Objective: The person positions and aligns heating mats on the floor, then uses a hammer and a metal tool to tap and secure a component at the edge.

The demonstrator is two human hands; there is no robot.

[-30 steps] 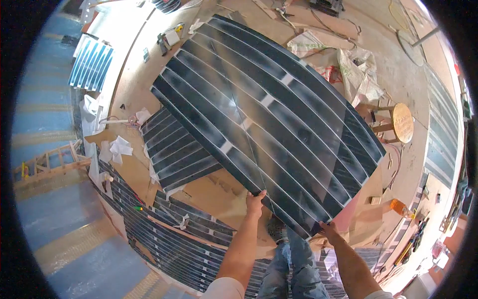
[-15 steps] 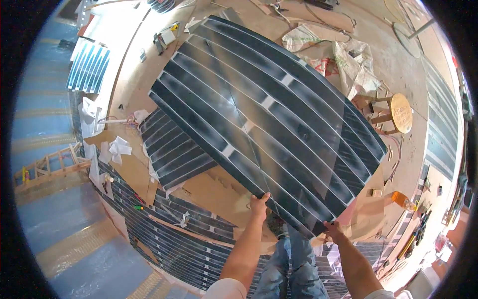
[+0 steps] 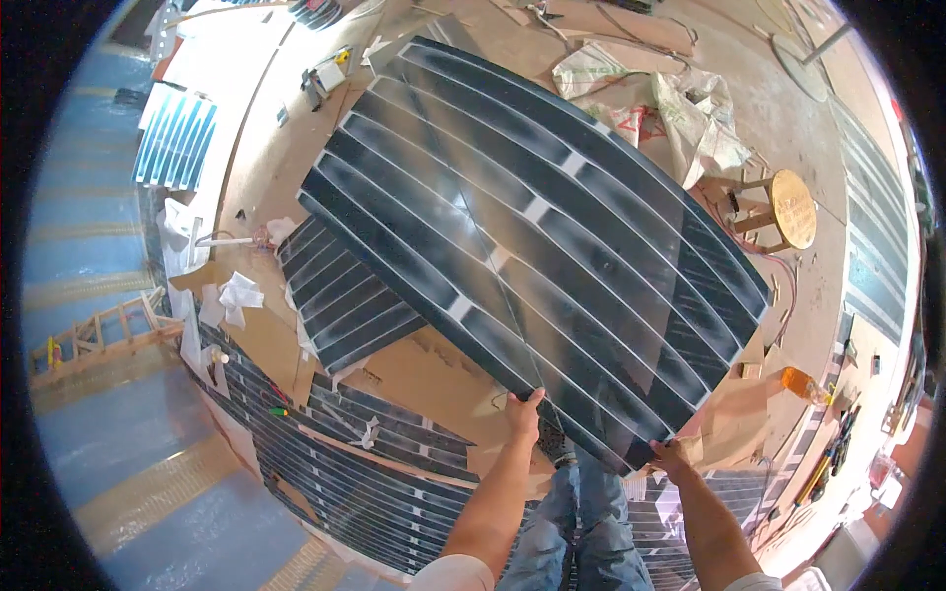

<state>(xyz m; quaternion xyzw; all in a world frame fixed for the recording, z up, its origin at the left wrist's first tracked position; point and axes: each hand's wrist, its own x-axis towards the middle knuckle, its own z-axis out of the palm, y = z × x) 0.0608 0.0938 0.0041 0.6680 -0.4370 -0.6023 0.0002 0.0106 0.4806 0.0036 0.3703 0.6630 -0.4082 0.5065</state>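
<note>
Striped dark sheet lies left of the stool; long axis slants from far left to near right, right end nearest the stool. Left hand: fingers clamped on near long edge. Right hand: fingers clamped on right short end, beside the near corner.

Two hands, one stool, one bottle

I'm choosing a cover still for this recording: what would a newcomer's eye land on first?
First, the big dark striped sheet filling the middle of the view, gripped on either side of its nearest corner by the left hand and right hand. Then the round-topped wooden stool at the right, with an orange bottle lower in the picture.
</note>
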